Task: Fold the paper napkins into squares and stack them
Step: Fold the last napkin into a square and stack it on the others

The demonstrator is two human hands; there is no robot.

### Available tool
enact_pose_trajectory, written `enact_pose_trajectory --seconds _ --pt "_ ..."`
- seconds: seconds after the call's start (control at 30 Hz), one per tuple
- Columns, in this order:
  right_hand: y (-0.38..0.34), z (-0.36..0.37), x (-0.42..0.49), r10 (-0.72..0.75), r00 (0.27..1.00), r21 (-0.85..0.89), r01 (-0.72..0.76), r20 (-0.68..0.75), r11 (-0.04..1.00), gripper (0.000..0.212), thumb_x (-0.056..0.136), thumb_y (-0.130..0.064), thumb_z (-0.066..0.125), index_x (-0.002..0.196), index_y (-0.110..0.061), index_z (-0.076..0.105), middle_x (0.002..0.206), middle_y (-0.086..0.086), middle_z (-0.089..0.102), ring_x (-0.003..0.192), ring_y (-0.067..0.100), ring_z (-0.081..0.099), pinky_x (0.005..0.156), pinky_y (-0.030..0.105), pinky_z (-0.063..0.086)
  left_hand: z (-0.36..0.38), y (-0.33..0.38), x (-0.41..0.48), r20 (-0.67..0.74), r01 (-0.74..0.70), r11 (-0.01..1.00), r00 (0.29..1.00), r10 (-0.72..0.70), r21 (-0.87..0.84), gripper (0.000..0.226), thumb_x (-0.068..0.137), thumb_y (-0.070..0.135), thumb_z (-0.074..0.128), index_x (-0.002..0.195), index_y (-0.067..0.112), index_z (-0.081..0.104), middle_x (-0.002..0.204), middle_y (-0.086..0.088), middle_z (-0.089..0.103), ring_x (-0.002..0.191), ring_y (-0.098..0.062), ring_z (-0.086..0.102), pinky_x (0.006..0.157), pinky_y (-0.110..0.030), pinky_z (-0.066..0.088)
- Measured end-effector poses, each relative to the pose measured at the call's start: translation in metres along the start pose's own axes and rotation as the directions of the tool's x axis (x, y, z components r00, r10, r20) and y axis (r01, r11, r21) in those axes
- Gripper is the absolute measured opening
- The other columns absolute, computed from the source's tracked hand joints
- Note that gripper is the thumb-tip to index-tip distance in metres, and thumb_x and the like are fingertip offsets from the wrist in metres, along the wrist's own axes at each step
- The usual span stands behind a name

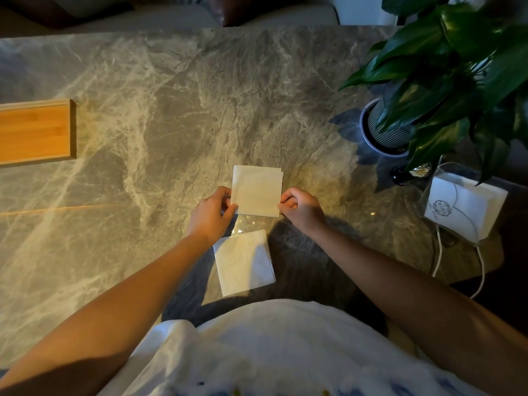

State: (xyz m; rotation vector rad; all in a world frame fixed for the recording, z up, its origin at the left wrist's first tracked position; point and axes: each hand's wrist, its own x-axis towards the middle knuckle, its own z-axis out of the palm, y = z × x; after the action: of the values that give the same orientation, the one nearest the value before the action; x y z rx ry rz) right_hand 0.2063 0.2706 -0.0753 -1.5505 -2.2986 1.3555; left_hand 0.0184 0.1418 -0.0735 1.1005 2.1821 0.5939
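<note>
1. The left hand [213, 215] pinches the lower left edge of a folded napkin [256, 190], with the thumb on top and the fingers curled at the edge.
2. The right hand [302, 208] pinches the lower right corner of the same napkin, with its fingers curled in.
3. The two hands are apart, one at each side of the napkin, and the napkin lies between them as a square.
4. Its far edge shows several layers that are a little shifted from each other.
5. I cannot tell if this napkin lies flat on the marble table [171, 110] or is lifted a little.
6. A second folded napkin [245, 262] lies flat on the table just behind the left wrist, closer to the person's body, and does not touch the first one.
7. Far to the left of the left hand lies a wooden tray [35, 132].
8. To the right of the right hand stands a clear holder of napkins [463, 205], and beyond it a potted plant [445, 67].
</note>
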Motion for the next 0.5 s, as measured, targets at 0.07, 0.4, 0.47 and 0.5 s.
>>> enact_pose_trajectory --seconds 0.07,0.4,0.47,0.5 --pt "0.000 0.001 0.000 0.008 1.000 0.004 -0.008 -0.006 1.000 0.010 0.083 -0.029 0.066 0.084 -0.026 0.057 0.079 -0.007 0.066 0.075 0.014 0.064 0.071 0.039 0.058 0.000 0.000 -0.001 0.000 0.005 1.000 1.000 -0.005 -0.011 0.018 0.089 0.029 0.057 0.105 0.027 0.050 0.081 0.007 0.062 0.072 -0.013 0.060 0.059 -0.031 0.050" --pt "-0.002 0.001 -0.006 -0.128 0.980 -0.080 0.117 -0.151 0.990 0.024 0.084 -0.027 0.068 0.101 -0.019 0.054 0.082 -0.006 0.059 0.074 0.013 0.058 0.063 0.032 0.054 -0.008 0.003 -0.006 -0.090 -0.084 0.992 0.992 0.093 0.098 0.041 0.088 0.026 0.061 0.125 0.016 0.046 0.117 -0.005 0.056 0.100 -0.024 0.058 0.089 -0.044 0.048" --pt "-0.006 0.001 -0.008 -0.257 0.944 -0.170 0.224 -0.208 0.960 0.025 0.082 -0.023 0.068 0.103 -0.017 0.056 0.092 -0.001 0.060 0.083 0.014 0.056 0.067 0.034 0.053 -0.010 0.004 -0.007 -0.091 -0.189 0.956 0.973 0.213 0.223 0.047 0.089 0.028 0.058 0.131 0.016 0.043 0.131 -0.007 0.050 0.117 -0.027 0.049 0.099 -0.045 0.036" --pt "-0.009 0.001 -0.008 -0.317 0.925 -0.221 0.270 -0.212 0.937 0.028 0.081 -0.022 0.069 0.105 -0.015 0.058 0.098 0.001 0.061 0.091 0.016 0.056 0.071 0.037 0.053 -0.011 0.006 -0.006 -0.068 -0.246 0.928 0.959 0.274 0.279 0.049 0.090 0.030 0.055 0.135 0.017 0.040 0.137 -0.007 0.047 0.123 -0.028 0.045 0.103 -0.046 0.032"
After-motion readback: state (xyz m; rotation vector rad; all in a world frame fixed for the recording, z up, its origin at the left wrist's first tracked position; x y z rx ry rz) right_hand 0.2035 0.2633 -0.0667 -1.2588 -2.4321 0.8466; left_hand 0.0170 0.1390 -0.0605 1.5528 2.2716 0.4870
